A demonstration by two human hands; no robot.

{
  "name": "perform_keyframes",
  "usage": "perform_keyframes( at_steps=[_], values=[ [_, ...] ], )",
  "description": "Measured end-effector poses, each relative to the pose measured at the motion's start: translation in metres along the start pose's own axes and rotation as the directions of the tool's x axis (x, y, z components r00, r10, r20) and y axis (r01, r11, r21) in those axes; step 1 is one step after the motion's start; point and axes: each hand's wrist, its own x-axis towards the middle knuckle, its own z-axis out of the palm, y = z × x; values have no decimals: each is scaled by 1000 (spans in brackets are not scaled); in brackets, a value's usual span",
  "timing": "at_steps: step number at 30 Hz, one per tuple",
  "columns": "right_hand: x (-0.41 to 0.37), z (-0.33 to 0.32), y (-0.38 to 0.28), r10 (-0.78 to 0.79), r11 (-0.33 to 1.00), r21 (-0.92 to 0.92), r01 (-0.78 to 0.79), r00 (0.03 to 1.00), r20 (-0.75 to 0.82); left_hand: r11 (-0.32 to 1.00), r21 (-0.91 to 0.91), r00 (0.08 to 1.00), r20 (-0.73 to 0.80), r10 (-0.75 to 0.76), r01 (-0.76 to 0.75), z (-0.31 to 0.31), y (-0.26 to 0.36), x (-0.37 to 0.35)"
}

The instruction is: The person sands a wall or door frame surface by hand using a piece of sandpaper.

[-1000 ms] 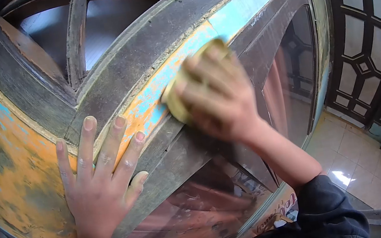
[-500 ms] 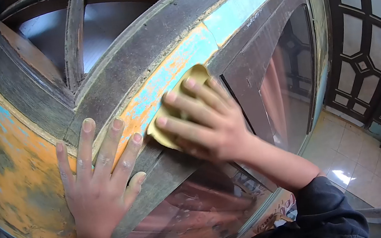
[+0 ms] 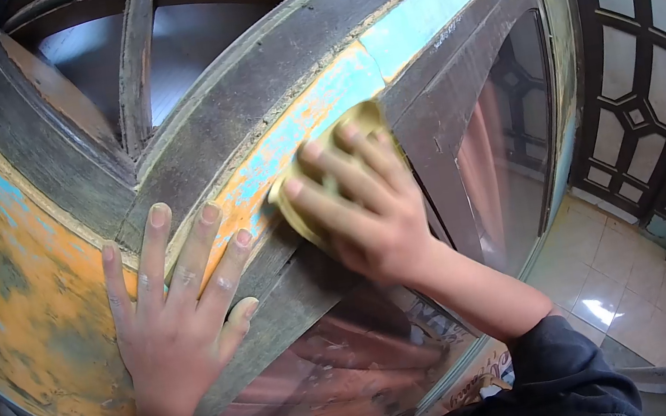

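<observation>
My right hand [image 3: 378,218] presses a curled sheet of yellow sandpaper [image 3: 297,216] against the window frame's edge and the narrow wall strip [image 3: 309,123]. That strip carries worn, patchy turquoise and orange paint. The fingers lie over the sheet, slightly blurred, and its underside is hidden. My left hand [image 3: 174,329] rests flat, fingers spread, over the lower end of the strip and the dark wooden frame [image 3: 298,287]. Pale dust marks its fingers.
Above the strip runs another dark wooden frame [image 3: 243,83] with panes. Glass with a reddish curtain [image 3: 325,375] behind it lies below my hands. To the right are a dark panelled door [image 3: 630,74] and a tiled floor [image 3: 614,277]. Orange patchy wall [image 3: 25,300] spreads at left.
My right hand and the sandpaper have shifted a little up and to the right along the strip. The left hand stays in place on the wall.
</observation>
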Motion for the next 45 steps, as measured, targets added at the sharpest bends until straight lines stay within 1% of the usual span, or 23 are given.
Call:
perform_keyframes(
  at_steps=[2, 5, 9, 12, 13, 16, 17, 18, 21, 22, 24, 26, 28, 30, 32, 34, 36, 37, 38, 40, 42, 44, 45],
  values=[
    [0, -3, 9, -52, 999, -5, 52, 999, 16, 1000, -2, 1000, 2, 2, -2, -1, 0, 0],
    [9, -3, 36, 39, 996, -73, -48, 992, -118, 1000, 17, 1000, -12, 9, -9, 1, -1, -2],
    [2, -7, -4, -82, 996, 38, 80, 995, 49, 1000, 11, 1000, 0, 6, -6, -1, 0, 0],
    [11, 1, 40, -12, 998, -55, 5, 992, -127, 1000, 5, 1000, 0, 5, -5, -2, -1, 0],
    [11, -10, 47, 43, 992, -119, -47, 998, -36, 1000, 5, 1000, 0, 3, -3, -1, 0, 0],
    [5, -8, 4, 21, 999, 27, -22, 1000, 18, 1000, -1, 1000, 7, -5, 5, -3, 0, 1],
    [-1, -6, -4, -67, 996, 55, 64, 996, 56, 1000, -3, 1000, 11, -7, 7, -3, 1, 2],
    [-2, -6, 0, -94, 994, 63, 90, 994, 50, 1000, -3, 1000, 10, -2, 2, -3, 1, 2],
    [9, -7, 45, 6, 997, -79, -14, 994, -107, 1000, 3, 1000, 5, -5, 5, -2, 0, 0],
    [9, -7, 43, 20, 996, -89, -30, 994, -105, 1000, 6, 1000, 2, -2, 2, -1, 1, 0],
    [4, 0, 15, 7, 999, 38, -4, 997, -72, 1000, 15, 1000, -6, 2, -1, -1, 0, 1],
    [3, -9, 5, -83, 996, 48, 81, 996, 41, 1000, 22, 1000, -7, 7, -7, -1, 0, 1],
    [8, -4, 31, -49, 996, -77, 42, 995, -92, 1000, 20, 1000, -2, 5, -5, -1, 0, 1],
    [11, 1, 46, 12, 999, -49, -20, 987, -159, 1000, 18, 1000, 6, 0, 0, -1, 0, -1],
    [5, 4, 16, 4, 998, 60, 2, 995, -100, 1000, 22, 1000, 5, 2, -2, -1, 0, 0],
    [2, -6, 1, -125, 988, 94, 122, 992, 33, 1000, 26, 1000, 0, 4, -4, -1, 0, 0],
    [9, 1, 30, -90, 995, 40, 94, 992, -92, 1000, 29, 1000, -1, 8, -8, -1, -1, 0],
    [16, -3, 46, -44, 997, -74, 34, 989, -139, 1000, 29, 1000, -3, 4, -4, 0, -1, 1],
    [19, -6, 52, 22, 999, -46, -28, 990, -138, 1000, 26, 1000, 0, 3, -3, 0, 0, 0],
    [16, 1, 28, 18, 1000, 4, -18, 990, -138, 1000, 24, 1000, -2, 1, -1, -1, 0, 0],
    [7, -2, 6, -142, 984, 109, 140, 990, 15, 1000, 21, 1000, -7, 4, -4, -1, 0, 1],
    [12, 1, 27, -168, 986, 7, 169, 983, -78, 1000, 20, 1000, -11, 4, -3, -1, 0, 1],
    [19, 6, 44, -109, 994, -19, 108, 980, -166, 1000, 18, 1000, -17, 2, -1, -1, 0, 0]
  ],
)
